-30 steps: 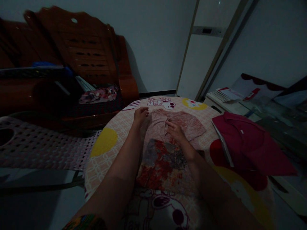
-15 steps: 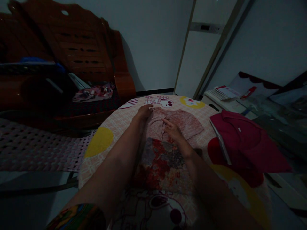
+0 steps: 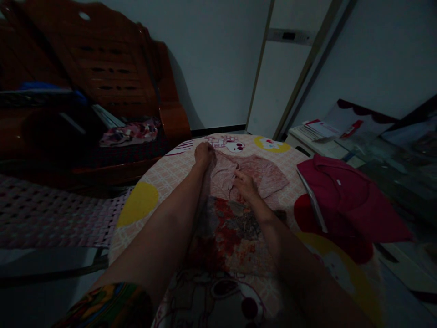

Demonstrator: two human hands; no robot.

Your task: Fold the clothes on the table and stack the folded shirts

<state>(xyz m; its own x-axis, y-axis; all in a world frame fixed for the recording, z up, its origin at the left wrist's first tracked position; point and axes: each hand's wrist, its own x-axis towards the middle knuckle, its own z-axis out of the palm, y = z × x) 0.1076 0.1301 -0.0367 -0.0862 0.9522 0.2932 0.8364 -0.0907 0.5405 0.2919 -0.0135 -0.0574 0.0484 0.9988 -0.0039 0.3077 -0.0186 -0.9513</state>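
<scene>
A pink short-sleeved shirt (image 3: 225,228) with a red, grey and orange print on its lower part lies spread on a round table (image 3: 170,175). My left hand (image 3: 204,155) is closed on the shirt's far left edge, near its shoulder. Over the middle of the upper part, my right hand (image 3: 245,185) pinches a fold of the same fabric between thumb and fingers. The left part of the shirt is folded inward, and the right sleeve lies flat. My right forearm hides some of the print.
A folded magenta garment (image 3: 344,196) lies at the table's right edge. Beyond it, papers (image 3: 319,130) rest on a low cabinet. At left stand a carved wooden bench (image 3: 112,77) and a woven pink seat (image 3: 58,214). A tall white appliance (image 3: 273,82) stands behind.
My left hand has closed on the shirt's edge and shifted slightly away from me. The right hand's extended finger has curled in onto the fabric. The view has shifted slightly.
</scene>
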